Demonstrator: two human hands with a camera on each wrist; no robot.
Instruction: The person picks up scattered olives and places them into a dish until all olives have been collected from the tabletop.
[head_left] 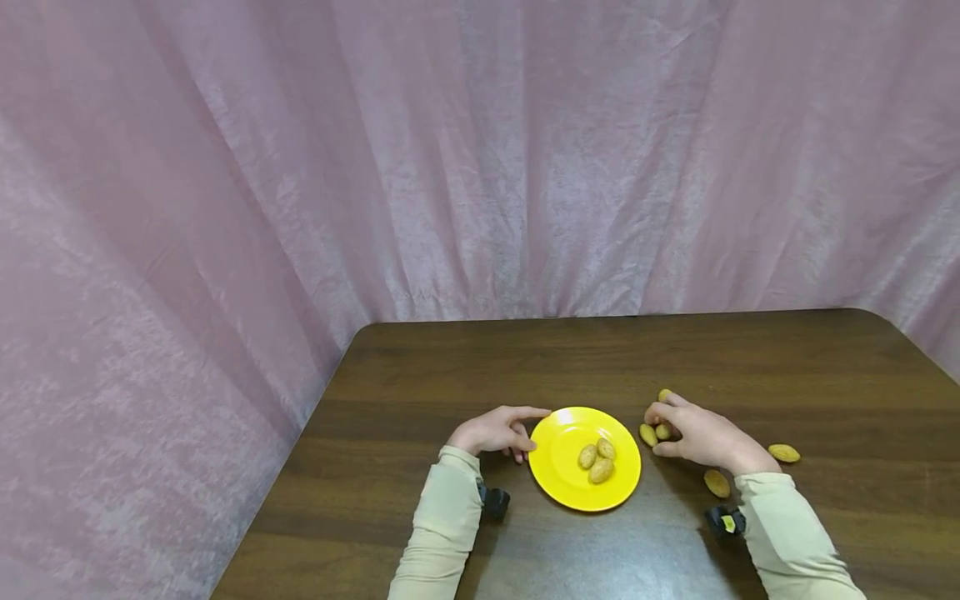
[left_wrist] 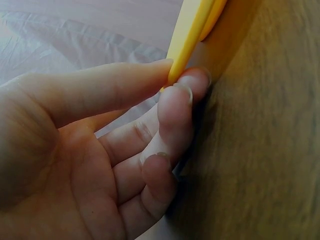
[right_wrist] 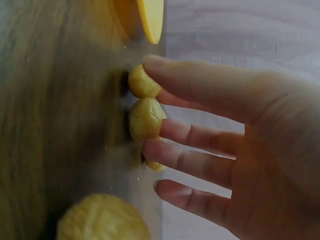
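My left hand (head_left: 495, 431) pinches the left rim of a round yellow plate (head_left: 551, 472), thumb above and fingers curled under in the left wrist view. Three small yellow-brown oval lumps with rough surfaces, one of them a lump (head_left: 602, 471) nearest the front, lie together on the plate. Right of it, my right hand (head_left: 705, 435) reaches low over the table, thumb and fingers spread around two similar lumps, a left one (head_left: 648, 435) and a right one (head_left: 663, 431). A third lump (head_left: 664, 394) shows just beyond the fingertips. In the right wrist view the thumb overlaps one lump (right_wrist: 142, 84).
Two more oval lumps lie near the right wrist: one lump (head_left: 717, 483) in front of it, another lump (head_left: 783, 453) to its right. Everything rests on a dark brown wooden table (head_left: 450, 358). A pink curtain (head_left: 480, 167) hangs behind.
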